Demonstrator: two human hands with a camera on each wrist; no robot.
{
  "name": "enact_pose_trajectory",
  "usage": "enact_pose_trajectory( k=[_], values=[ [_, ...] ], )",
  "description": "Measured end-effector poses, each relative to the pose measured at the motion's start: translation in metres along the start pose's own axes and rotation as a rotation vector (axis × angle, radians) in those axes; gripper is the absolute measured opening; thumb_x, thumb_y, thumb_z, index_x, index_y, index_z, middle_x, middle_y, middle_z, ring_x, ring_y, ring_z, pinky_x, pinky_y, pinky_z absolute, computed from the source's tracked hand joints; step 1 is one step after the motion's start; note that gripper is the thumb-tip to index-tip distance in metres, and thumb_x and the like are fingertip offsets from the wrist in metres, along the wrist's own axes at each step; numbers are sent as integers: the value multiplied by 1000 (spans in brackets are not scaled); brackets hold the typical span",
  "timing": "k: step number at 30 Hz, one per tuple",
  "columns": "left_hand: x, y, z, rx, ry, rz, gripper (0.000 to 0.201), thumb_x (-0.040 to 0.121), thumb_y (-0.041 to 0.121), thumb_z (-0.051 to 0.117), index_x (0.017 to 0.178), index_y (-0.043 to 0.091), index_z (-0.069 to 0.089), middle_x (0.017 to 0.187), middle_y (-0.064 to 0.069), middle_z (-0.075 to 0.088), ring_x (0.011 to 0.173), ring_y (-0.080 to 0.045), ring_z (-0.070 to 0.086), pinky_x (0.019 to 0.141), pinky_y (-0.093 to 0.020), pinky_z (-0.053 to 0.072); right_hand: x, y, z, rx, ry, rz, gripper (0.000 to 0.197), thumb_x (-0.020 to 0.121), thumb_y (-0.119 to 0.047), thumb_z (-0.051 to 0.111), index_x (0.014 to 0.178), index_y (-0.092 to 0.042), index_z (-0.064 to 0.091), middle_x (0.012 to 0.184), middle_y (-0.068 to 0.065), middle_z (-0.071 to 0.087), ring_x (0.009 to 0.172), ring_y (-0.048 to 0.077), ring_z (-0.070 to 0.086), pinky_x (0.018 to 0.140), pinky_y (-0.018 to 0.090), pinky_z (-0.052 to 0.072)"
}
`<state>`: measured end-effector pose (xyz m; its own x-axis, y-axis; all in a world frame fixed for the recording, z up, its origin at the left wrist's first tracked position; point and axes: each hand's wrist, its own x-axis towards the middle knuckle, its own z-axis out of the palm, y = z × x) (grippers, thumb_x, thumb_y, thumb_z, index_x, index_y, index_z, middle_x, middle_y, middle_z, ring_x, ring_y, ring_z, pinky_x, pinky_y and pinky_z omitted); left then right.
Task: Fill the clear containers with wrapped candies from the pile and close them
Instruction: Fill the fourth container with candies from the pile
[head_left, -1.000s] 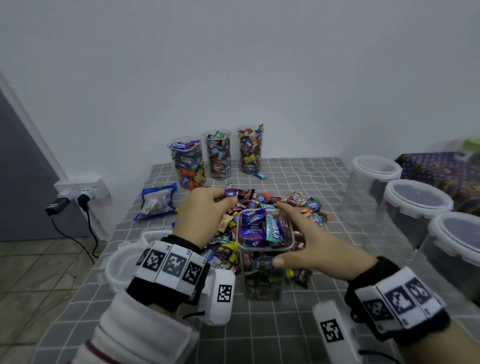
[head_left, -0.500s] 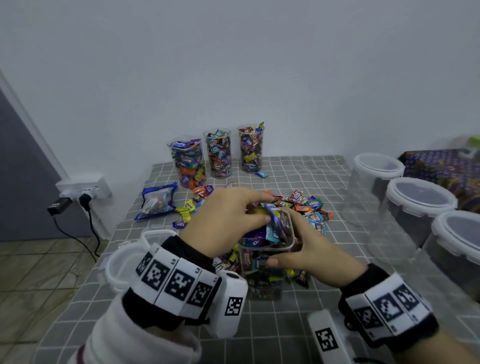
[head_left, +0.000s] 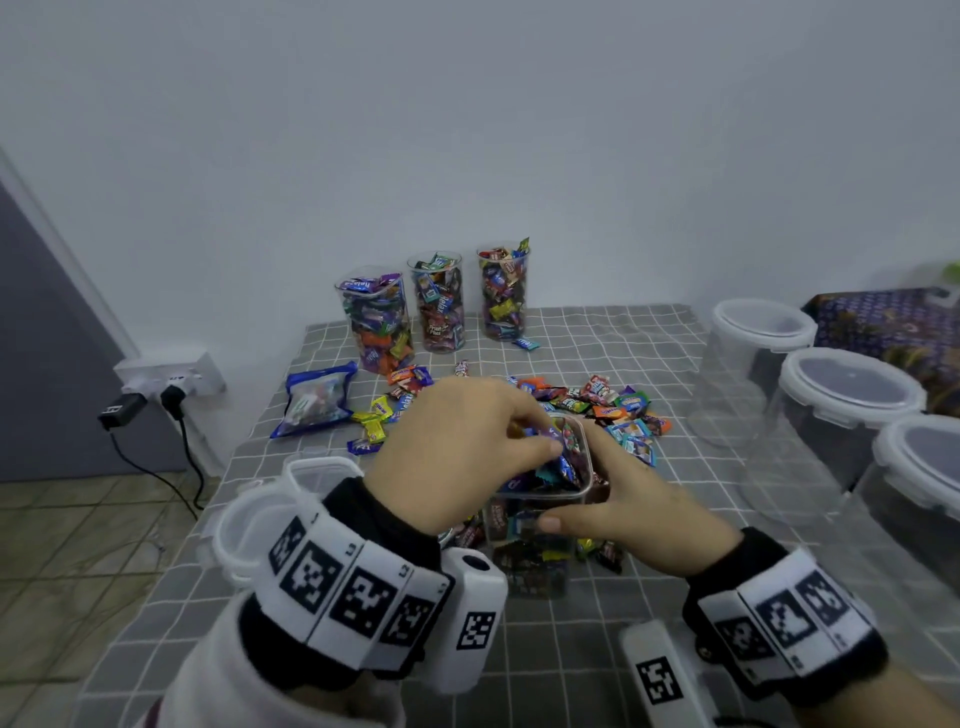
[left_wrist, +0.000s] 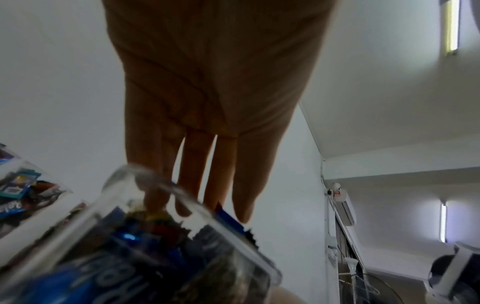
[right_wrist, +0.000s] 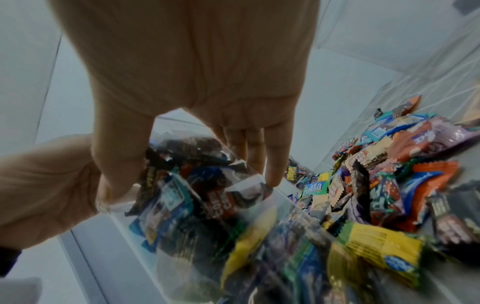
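A square clear container (head_left: 535, 561), packed with wrapped candies, stands on the grey checked cloth at the near side of the candy pile (head_left: 613, 410). My left hand (head_left: 467, 457) hovers over its mouth, straight fingers (left_wrist: 207, 185) pressing down on the top candies at the rim (left_wrist: 155, 181). From the right, my right hand (head_left: 618, 493) grips the container, thumb on the front wall and fingers behind it. The right wrist view shows the thumb (right_wrist: 116, 154) and fingertips on the container wall (right_wrist: 233, 226), with the pile (right_wrist: 389, 174) beyond.
Three tall filled containers (head_left: 441, 306) stand at the back by the wall. A blue candy bag (head_left: 317, 397) lies at the left. Clear lids (head_left: 260, 514) sit under my left wrist. Large empty tubs with white lids (head_left: 852, 395) line the right side.
My left hand left the pile with candies, moved right over the container's mouth and now presses them in. The right hand kept its grip on the container.
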<state>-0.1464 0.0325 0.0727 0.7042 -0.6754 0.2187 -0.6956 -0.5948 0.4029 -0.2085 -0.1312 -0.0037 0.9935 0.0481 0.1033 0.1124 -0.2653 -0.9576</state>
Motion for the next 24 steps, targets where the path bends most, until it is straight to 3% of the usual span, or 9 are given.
enact_pose_trajectory(
  k=[3, 6, 8, 12, 17, 21, 24],
  values=[
    [-3, 1, 0, 47, -46, 6, 23, 84, 45, 62, 99, 31, 73, 89, 9, 72, 83, -3, 62, 80, -30, 48, -1, 0, 0, 10, 9, 4, 71, 68, -15, 81, 126, -32, 43, 118, -13, 63, 111, 7, 60, 96, 31, 48],
    [-4, -2, -4, -22, 79, -9, 18, 84, 41, 62, 91, 29, 74, 84, 10, 69, 78, -3, 59, 77, -30, 48, 0, 0, 1, 16, 6, 8, 73, 69, -14, 81, 127, -33, 42, 119, -12, 63, 112, 8, 60, 97, 31, 47],
    [-1, -3, -4, -45, 149, -23, 18, 84, 40, 63, 96, 31, 72, 92, 10, 67, 84, -5, 59, 81, -32, 47, 0, 0, 0, 6, 3, 9, 74, 67, -19, 81, 127, -36, 41, 120, -14, 63, 112, 7, 60, 99, 32, 47],
    [1, -2, 0, 55, 36, 7, 30, 85, 46, 61, 110, 32, 68, 110, 11, 67, 100, -7, 58, 88, -31, 44, -1, -2, 1, -4, 1, 8, 74, 64, -28, 81, 125, -39, 42, 120, -12, 63, 112, 7, 60, 100, 38, 46],
    [-2, -3, 0, 151, -59, 63, 21, 84, 38, 62, 103, 34, 71, 92, 11, 65, 81, -2, 52, 70, -21, 34, 0, -1, 1, -22, 2, 0, 74, 61, -37, 81, 125, -39, 44, 120, -12, 63, 111, 7, 60, 100, 41, 46],
    [-2, -10, -9, 145, -27, 28, 20, 85, 26, 61, 102, 32, 69, 99, 12, 63, 92, -5, 57, 82, -26, 44, -1, 0, 1, -11, -3, 12, 77, 60, -37, 81, 127, -38, 42, 121, -11, 63, 112, 8, 60, 100, 40, 46],
    [1, -11, -13, 77, 69, 7, 18, 86, 25, 61, 100, 31, 70, 97, 10, 65, 86, -5, 59, 81, -31, 46, -1, 0, 0, -23, 0, 24, 76, 63, -31, 84, 126, -38, 42, 120, -13, 63, 112, 6, 60, 99, 34, 47]
  ],
)
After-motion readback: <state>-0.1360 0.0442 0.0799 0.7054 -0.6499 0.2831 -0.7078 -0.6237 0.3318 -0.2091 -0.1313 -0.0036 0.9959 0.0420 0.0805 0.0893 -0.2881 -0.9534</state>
